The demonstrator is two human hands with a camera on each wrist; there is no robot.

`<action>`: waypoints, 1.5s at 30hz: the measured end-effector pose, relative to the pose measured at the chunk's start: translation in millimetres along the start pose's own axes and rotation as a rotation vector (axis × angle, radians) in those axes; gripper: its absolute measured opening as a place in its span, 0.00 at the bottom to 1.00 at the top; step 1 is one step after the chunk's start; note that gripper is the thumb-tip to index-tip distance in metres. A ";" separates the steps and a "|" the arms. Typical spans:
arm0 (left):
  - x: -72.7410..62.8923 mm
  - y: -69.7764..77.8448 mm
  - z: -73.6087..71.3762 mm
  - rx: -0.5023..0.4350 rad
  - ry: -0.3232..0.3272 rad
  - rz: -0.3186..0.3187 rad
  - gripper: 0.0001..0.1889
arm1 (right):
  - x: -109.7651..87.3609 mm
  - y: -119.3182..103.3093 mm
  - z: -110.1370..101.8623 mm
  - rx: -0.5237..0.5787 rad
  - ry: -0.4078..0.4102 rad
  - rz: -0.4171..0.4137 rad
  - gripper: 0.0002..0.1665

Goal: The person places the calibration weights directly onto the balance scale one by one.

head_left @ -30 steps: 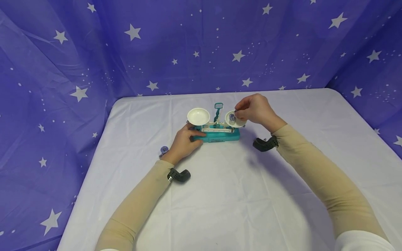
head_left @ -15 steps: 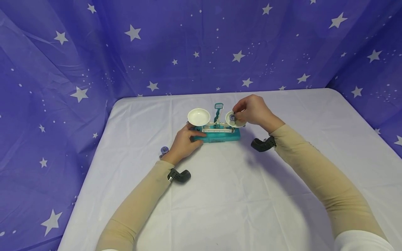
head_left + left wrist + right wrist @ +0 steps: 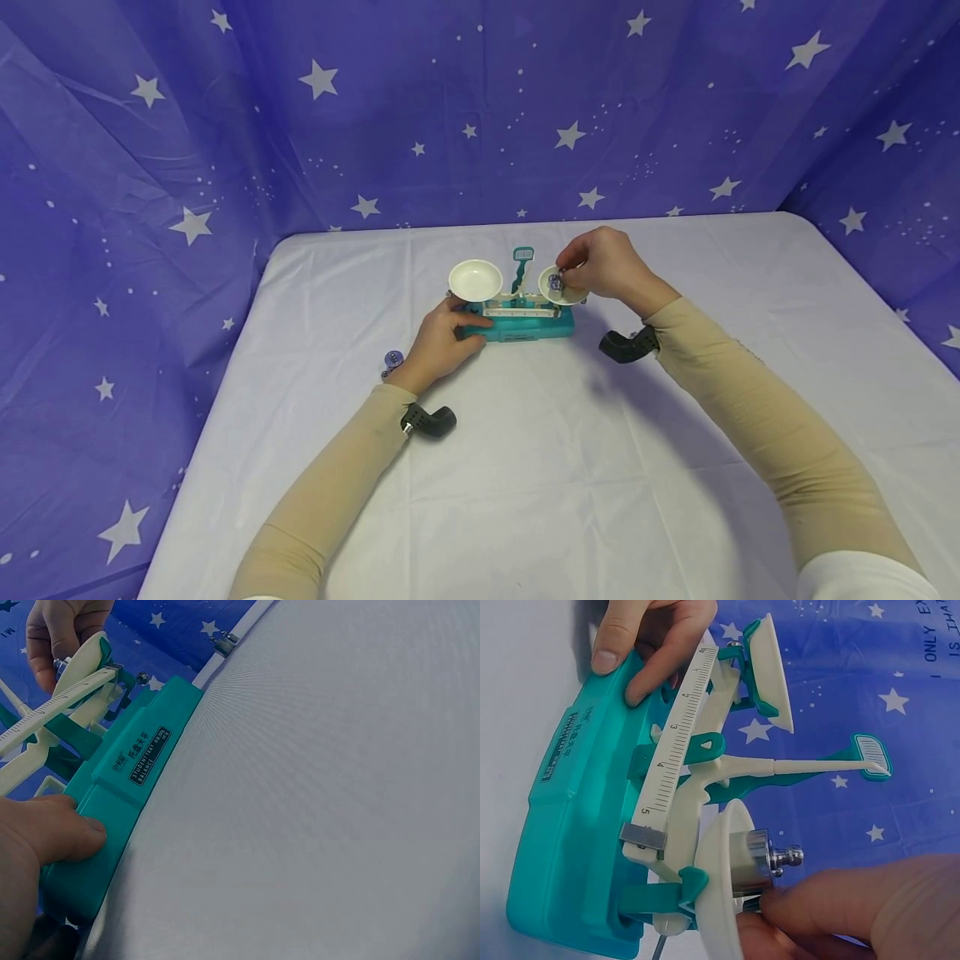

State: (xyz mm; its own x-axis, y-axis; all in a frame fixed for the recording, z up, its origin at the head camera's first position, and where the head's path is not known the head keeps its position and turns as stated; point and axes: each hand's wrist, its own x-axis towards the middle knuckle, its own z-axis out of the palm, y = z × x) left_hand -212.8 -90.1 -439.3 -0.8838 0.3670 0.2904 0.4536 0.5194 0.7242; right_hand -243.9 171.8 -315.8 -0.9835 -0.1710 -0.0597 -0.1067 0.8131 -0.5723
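A teal tray balance (image 3: 525, 327) stands on the table with two white pans. My left hand (image 3: 442, 340) holds the left end of its base; the thumb (image 3: 86, 832) lies on the front face. The left pan (image 3: 475, 281) holds nothing. In the right pan (image 3: 724, 881) sits a shiny cylindrical metal weight (image 3: 751, 861) with a knob. Over this pan my right hand (image 3: 611, 265) has thumb and forefinger together, pinching a small dark piece, likely another weight, mostly hidden by the fingertips. In the right wrist view a metal rider (image 3: 643, 836) sits near the 5 mark of the scale beam (image 3: 676, 739).
Several more metal weights (image 3: 393, 360) stand on the white tablecloth (image 3: 525, 467) left of my left wrist. The teal pointer plate (image 3: 522, 253) rises behind the beam. A blue curtain (image 3: 450, 108) with white stars hangs behind the table.
My right hand has shifted slightly left and lower into the right pan, beside the weight there, and then stays. The left hand keeps its hold on the base.
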 end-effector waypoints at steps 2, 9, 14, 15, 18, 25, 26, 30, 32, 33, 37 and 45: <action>0.0 0.6 0.0 0.000 0.000 -0.003 0.12 | -0.2 0.1 -0.1 0.001 -0.001 -0.001 0.14; 0.3 0.5 0.8 0.002 -0.002 -0.007 0.12 | -1.0 1.4 0.0 0.008 0.002 -0.009 0.14; -0.2 0.0 1.5 -0.003 -0.005 -0.014 0.12 | -1.2 1.5 0.5 0.013 -0.002 0.011 0.13; -0.3 0.1 1.5 -0.006 -0.006 -0.016 0.12 | -1.2 1.6 0.5 0.011 -0.004 0.013 0.13; -0.2 0.0 1.8 -0.008 -0.004 -0.015 0.12 | -1.2 1.5 0.0 0.004 -0.011 0.008 0.13; -0.3 0.6 1.9 -0.010 -0.003 -0.015 0.12 | -1.2 1.7 -0.3 0.006 -0.018 -0.002 0.13; -0.2 0.6 1.9 -0.010 -0.004 -0.017 0.12 | -1.3 1.7 -0.2 0.007 -0.016 -0.001 0.13; 0.1 0.6 2.0 -0.004 -0.008 -0.022 0.12 | -1.5 2.0 0.2 0.012 -0.009 -0.001 0.13; 0.4 0.6 2.2 -0.002 -0.009 -0.023 0.12 | -1.4 2.3 0.2 0.016 -0.008 -0.001 0.13; 0.6 0.5 2.3 0.000 -0.010 -0.025 0.12 | -1.5 2.2 0.2 0.018 -0.008 -0.003 0.14; 0.9 0.7 2.0 -0.002 -0.016 -0.035 0.13 | -2.1 2.7 -1.1 0.015 -0.001 -0.023 0.14; 0.1 1.5 -0.3 -0.003 -0.009 -0.020 0.12 | -12.3 8.7 -16.2 0.032 0.082 -0.057 0.15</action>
State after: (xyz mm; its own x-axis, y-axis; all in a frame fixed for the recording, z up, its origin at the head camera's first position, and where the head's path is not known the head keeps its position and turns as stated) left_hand -212.2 -89.5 -438.0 -0.8917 0.3630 0.2703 0.4353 0.5247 0.7315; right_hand -235.1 190.0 -306.7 -0.9847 -0.1694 0.0400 -0.1593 0.7852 -0.5984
